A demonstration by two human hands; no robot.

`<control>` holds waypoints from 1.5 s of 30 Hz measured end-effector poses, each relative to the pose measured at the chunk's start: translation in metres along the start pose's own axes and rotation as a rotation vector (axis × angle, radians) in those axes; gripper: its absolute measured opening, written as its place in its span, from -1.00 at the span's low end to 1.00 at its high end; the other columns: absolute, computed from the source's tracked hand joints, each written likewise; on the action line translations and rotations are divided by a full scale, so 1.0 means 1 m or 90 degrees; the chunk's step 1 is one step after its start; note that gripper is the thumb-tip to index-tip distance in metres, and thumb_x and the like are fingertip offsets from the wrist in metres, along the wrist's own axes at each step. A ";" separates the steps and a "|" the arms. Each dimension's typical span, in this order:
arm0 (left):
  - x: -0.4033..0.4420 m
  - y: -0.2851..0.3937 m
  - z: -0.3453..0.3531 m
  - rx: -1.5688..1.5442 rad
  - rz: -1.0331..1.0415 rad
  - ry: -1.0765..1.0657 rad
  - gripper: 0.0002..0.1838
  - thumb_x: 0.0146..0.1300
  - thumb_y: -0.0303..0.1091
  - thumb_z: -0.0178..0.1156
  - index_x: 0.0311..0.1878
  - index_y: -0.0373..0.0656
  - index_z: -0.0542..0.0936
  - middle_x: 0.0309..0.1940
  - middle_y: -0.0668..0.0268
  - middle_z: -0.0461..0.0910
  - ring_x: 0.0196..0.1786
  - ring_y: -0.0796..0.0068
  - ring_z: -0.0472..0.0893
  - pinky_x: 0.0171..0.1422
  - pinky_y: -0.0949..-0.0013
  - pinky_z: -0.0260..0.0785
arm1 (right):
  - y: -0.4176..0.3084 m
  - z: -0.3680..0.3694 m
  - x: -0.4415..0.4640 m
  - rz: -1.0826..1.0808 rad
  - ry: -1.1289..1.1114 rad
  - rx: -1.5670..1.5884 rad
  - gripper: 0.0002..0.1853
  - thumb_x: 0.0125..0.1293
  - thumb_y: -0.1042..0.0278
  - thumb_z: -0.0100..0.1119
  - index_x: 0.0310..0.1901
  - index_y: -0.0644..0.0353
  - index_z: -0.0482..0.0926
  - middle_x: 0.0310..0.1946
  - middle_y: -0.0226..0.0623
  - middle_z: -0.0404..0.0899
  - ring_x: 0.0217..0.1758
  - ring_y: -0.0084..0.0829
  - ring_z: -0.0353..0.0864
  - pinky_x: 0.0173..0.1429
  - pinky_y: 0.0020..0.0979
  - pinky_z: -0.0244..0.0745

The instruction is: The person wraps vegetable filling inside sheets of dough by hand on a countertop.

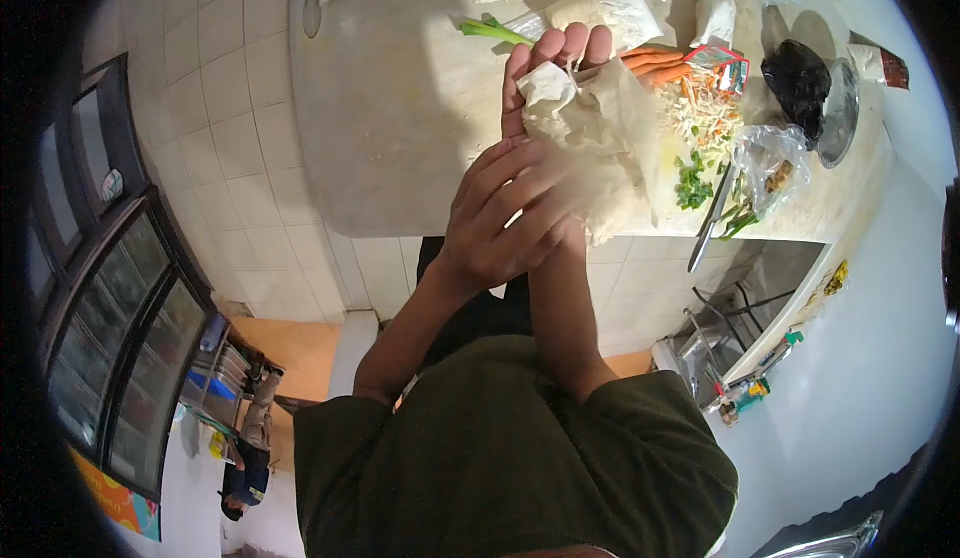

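Thin cream dough sheets that look like spring roll wrappers (pixel 590 113) lie draped over my right hand (pixel 545 58), their lower part smeared by motion. That hand is palm up, its fingers curling around the far edge of the sheets. Across my right wrist reaches my left hand (pixel 505 208), with its fingers bent onto the near part of the sheets; its fingertips are blurred. Beyond the hands are a green stalk (pixel 495 30) and several carrots (pixel 652 63). Shredded vegetables (pixel 705 110) and chopped greens (pixel 692 183) lie to the right.
A knife (pixel 712 218) juts over the front edge of the white worktop (pixel 390 158). A clear plastic bag (pixel 775 163), a black bag (pixel 797 78) and a metal bowl (pixel 842 108) stand at the right. White packets (pixel 625 13) lie at the back. Another person (pixel 250 458) is at the lower left.
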State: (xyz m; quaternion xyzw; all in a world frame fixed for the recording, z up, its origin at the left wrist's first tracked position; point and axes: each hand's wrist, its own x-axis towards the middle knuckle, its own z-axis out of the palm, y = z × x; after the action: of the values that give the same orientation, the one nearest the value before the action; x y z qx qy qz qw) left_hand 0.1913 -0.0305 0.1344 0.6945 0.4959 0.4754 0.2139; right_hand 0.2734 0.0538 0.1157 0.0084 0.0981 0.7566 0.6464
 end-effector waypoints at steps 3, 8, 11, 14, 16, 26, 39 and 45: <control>-0.003 0.008 0.008 -0.044 -0.026 0.058 -0.55 0.20 -0.37 0.38 0.17 -0.16 0.56 0.21 0.18 0.53 0.30 0.08 0.53 0.39 -0.05 0.42 | -0.008 0.001 -0.009 -0.016 0.023 -0.075 -0.39 0.60 -0.16 -0.14 0.39 0.19 0.44 0.33 -0.09 0.50 0.42 -0.13 0.43 0.67 -0.01 0.10; -0.025 0.019 0.038 -0.844 -0.487 0.369 -0.13 0.46 0.33 -0.04 0.59 -0.11 0.16 0.50 0.14 0.29 0.56 0.16 0.24 0.65 0.02 -0.02 | -0.015 0.020 -0.028 -0.014 0.075 -0.188 -0.49 0.60 -0.07 -0.11 0.34 0.11 0.42 0.26 -0.24 0.51 0.42 -0.24 0.44 0.60 -0.08 0.23; -0.018 0.013 0.075 -1.008 -0.518 0.427 -0.12 0.48 0.34 -0.11 0.61 -0.12 0.12 0.55 0.11 0.20 0.60 0.13 0.17 0.69 -0.01 -0.14 | -0.014 0.039 -0.050 0.041 0.052 -0.057 -0.29 0.53 -0.28 -0.07 0.38 0.21 0.45 0.33 -0.02 0.51 0.47 -0.11 0.39 0.62 0.01 0.17; 0.000 0.010 0.102 -1.133 -0.545 0.438 -0.11 0.47 0.36 -0.12 0.61 -0.14 0.12 0.55 0.09 0.20 0.59 0.13 0.17 0.68 0.00 -0.15 | -0.012 0.044 -0.077 0.097 -0.045 0.029 -0.20 0.50 -0.34 -0.06 0.42 0.28 0.39 0.40 0.07 0.42 0.53 -0.05 0.33 0.62 0.06 0.14; 0.003 0.024 0.101 -1.160 -0.559 0.426 -0.10 0.46 0.36 -0.10 0.60 -0.16 0.13 0.54 0.09 0.22 0.56 0.14 0.20 0.67 0.02 -0.12 | -0.014 0.054 -0.096 0.130 -0.085 0.045 -0.19 0.50 -0.33 -0.07 0.43 0.30 0.37 0.41 0.09 0.41 0.53 -0.04 0.33 0.63 0.07 0.14; -0.027 0.112 0.048 -1.130 -0.495 0.281 -0.03 0.39 0.41 -0.02 0.56 -0.24 0.20 0.45 0.07 0.32 0.45 0.19 0.32 0.58 0.11 0.04 | -0.026 0.081 -0.174 0.312 -0.151 -0.002 -0.16 0.52 -0.32 -0.14 0.47 0.35 0.27 0.42 0.14 0.36 0.53 0.01 0.32 0.63 0.11 0.12; 0.031 0.113 -0.050 -0.956 -0.495 -0.703 0.05 0.30 0.46 0.09 0.50 -0.34 0.29 0.35 0.05 0.45 0.31 0.25 0.48 0.48 0.23 0.25 | -0.024 0.124 -0.206 0.643 0.246 -0.006 -0.06 0.53 -0.34 -0.26 0.51 0.51 0.12 0.41 0.34 0.30 0.53 0.18 0.28 0.62 0.20 0.11; 0.017 0.048 -0.057 -0.841 -0.455 -0.712 0.07 0.14 0.32 0.38 0.48 -0.35 0.33 0.30 0.07 0.51 0.28 0.29 0.54 0.43 0.25 0.33 | -0.021 0.091 -0.174 0.747 0.187 -0.060 -0.21 0.62 -0.18 -0.34 0.47 0.51 0.16 0.37 0.24 0.37 0.47 0.10 0.39 0.58 0.22 0.22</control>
State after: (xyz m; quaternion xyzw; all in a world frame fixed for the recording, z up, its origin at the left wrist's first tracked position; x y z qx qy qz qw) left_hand 0.1661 -0.0450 0.2048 0.3665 0.1341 0.1636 0.9061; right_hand 0.3347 -0.1008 0.2212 -0.0722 0.1320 0.9834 0.1010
